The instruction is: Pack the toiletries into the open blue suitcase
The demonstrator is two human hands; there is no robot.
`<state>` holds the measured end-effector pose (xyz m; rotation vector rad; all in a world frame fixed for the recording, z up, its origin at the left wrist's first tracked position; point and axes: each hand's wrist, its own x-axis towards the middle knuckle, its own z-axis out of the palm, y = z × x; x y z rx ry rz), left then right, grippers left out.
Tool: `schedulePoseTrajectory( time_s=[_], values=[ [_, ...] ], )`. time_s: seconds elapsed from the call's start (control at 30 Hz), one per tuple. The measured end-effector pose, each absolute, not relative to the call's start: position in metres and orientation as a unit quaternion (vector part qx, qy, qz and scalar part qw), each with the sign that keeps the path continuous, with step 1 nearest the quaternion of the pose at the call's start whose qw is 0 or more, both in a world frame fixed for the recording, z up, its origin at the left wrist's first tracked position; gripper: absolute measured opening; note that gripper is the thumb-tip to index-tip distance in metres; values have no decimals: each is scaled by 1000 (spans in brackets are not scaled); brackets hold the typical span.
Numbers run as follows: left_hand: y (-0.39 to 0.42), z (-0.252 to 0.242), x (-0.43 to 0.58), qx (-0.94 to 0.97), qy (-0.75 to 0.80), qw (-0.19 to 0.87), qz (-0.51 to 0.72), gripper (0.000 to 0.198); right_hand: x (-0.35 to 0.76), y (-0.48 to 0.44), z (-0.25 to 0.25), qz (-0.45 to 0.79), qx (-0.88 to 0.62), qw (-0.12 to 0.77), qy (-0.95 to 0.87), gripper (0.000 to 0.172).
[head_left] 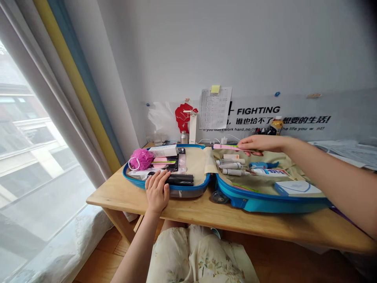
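Case lay open on the desk. Far left in it, a magenta puff, with a white box just behind and to its right. The left hand lay over the near rim, fingers long and a little parted, tips on or just beside a black roll; no closed grip showed, and how hard it pressed could not be told. Right of the hinge, tubes lay in the other half. Over that half's far side was a pink strip, left end free, right part held by the right hand, back of the hand up, thumb and fingers narrowed on it. Farther right, toothpaste and a blue-and-white box. Step in hand, as I judged it: handling the strip above the right half, left hand at most steadying. The next move seemed to call for a firm pinch, strip level and clear of rim and tubes.
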<state>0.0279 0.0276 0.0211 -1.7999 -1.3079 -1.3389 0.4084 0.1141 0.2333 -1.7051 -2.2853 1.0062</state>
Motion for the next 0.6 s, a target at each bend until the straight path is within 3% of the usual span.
schedulePoseTrajectory(
  time_s=[0.27, 0.47, 0.6],
  values=[
    [26, 22, 28, -668, -490, 271, -490, 43, 249, 155, 191, 423, -496, 62, -756, 13],
    [25, 23, 29, -670, -486, 278, -488, 43, 166, 176, 164, 428, -499, 58, -751, 36],
    [26, 23, 28, -671, -487, 274, -487, 43, 145, 179, 157, 434, -501, 66, -746, 39]
  ],
)
